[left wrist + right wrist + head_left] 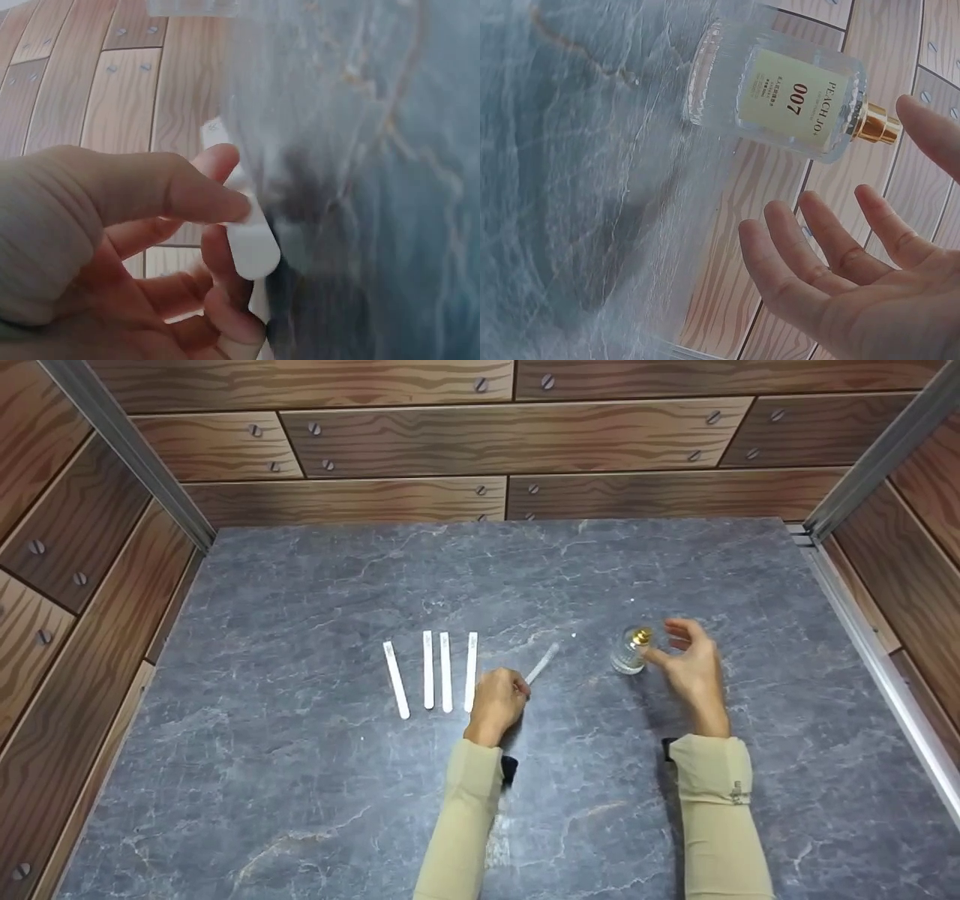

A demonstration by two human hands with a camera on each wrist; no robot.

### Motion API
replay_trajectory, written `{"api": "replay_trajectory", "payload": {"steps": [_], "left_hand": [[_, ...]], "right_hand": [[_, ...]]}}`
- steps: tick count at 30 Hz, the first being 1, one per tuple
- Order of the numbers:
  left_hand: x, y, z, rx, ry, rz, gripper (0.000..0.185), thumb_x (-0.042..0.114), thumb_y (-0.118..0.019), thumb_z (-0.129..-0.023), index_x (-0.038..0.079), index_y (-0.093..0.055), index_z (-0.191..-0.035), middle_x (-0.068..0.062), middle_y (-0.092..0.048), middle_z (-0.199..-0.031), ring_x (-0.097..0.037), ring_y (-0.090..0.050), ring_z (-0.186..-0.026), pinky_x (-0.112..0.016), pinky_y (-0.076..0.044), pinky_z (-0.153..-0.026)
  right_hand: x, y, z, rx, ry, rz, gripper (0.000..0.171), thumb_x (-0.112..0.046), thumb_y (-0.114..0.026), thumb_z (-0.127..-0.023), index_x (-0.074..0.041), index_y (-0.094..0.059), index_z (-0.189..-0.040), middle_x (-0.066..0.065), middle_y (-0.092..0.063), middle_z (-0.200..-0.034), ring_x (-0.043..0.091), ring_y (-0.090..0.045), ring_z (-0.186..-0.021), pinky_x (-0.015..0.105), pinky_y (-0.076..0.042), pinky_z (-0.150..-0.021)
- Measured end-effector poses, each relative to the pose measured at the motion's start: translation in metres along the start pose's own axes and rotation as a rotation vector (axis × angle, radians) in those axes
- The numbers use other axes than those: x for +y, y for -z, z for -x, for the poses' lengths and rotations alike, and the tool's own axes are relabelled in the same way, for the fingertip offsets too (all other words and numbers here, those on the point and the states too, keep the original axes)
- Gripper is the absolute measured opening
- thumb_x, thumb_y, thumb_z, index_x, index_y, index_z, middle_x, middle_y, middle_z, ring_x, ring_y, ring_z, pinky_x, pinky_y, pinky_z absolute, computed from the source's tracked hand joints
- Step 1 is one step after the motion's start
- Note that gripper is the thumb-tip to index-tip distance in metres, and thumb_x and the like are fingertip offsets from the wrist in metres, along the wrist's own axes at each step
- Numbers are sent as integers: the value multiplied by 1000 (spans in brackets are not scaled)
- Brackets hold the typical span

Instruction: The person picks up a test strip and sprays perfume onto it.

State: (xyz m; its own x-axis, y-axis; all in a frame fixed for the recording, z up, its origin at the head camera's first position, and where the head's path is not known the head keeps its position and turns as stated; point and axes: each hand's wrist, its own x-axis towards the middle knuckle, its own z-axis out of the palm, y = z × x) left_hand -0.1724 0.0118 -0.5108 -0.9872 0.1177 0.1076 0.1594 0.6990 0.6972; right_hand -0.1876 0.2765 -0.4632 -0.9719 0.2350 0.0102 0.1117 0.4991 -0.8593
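Note:
My left hand [501,701] pinches a white paper test strip [541,664] between thumb and fingers, near the strip's rounded end [256,251]. The strip points away to the upper right. Beside that hand, several like strips [445,671] lie roughly side by side on the table. A clear glass perfume bottle [799,101] with a gold spray top [877,124] and a pale label stands upright farther right. Around its right side my right hand [691,671] is spread, fingers apart and curved. Its thumb is close to the spray top; whether they touch, I cannot tell.
A grey marble-patterned table [300,780] lies under everything. Wood-patterned panels [420,442] surround it at the back and both sides, with metal rails [885,682] at the corners and along the right edge. The leftmost strip [396,681] lies slightly slanted.

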Motion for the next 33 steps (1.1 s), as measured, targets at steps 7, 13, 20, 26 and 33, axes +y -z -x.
{"api": "replay_trajectory", "payload": {"steps": [7, 13, 20, 26, 33], "left_hand": [[-6, 8, 0, -133, 115, 374, 27, -15, -61, -83, -5, -77, -101, -10, -71, -87, -12, -59, -69, -25, -50, -62], [-8, 15, 3, -242, 199, 643, 37, -19, -58, -84, -8, -71, -117, -11, -67, -100, -16, -66, -66, -26, -55, -59], [-12, 19, 9, -297, 165, 782, 46, -21, -60, -82, -10, -65, -127, -15, -60, -128, -30, -70, -90, -33, -61, -72], [-16, 20, 12, -303, 163, 823, 51, -20, -65, -79, -10, -64, -129, -16, -58, -136, -24, -67, -95, -32, -61, -76], [-19, 25, 17, -307, 188, 837, 53, -20, -67, -79, -9, -62, -131, -19, -54, -141, -25, -69, -96, -33, -61, -79]], "right_hand": [[-1, -4, -4, -93, -6, 13, 66, 0, -73, -87, 13, -41, -143, 35, -45, -144, 51, -44, -132, 57, -42, -106], [1, -9, -8, -153, -11, 57, 72, -1, -73, -87, 12, -36, -147, 37, -40, -147, 52, -42, -132, 57, -38, -108], [4, -18, -10, -101, 33, 164, 70, -1, -77, -82, 13, -43, -141, 38, -47, -141, 50, -49, -123, 56, -41, -105], [4, -19, -13, -132, 48, 196, 67, -3, -76, -84, 14, -44, -140, 38, -48, -139, 50, -45, -130, 57, -35, -110], [4, -15, -16, -158, 112, 199, 55, -4, -73, -91, 16, -47, -135, 37, -55, -128, 50, -49, -125, 58, -38, -106]]}}
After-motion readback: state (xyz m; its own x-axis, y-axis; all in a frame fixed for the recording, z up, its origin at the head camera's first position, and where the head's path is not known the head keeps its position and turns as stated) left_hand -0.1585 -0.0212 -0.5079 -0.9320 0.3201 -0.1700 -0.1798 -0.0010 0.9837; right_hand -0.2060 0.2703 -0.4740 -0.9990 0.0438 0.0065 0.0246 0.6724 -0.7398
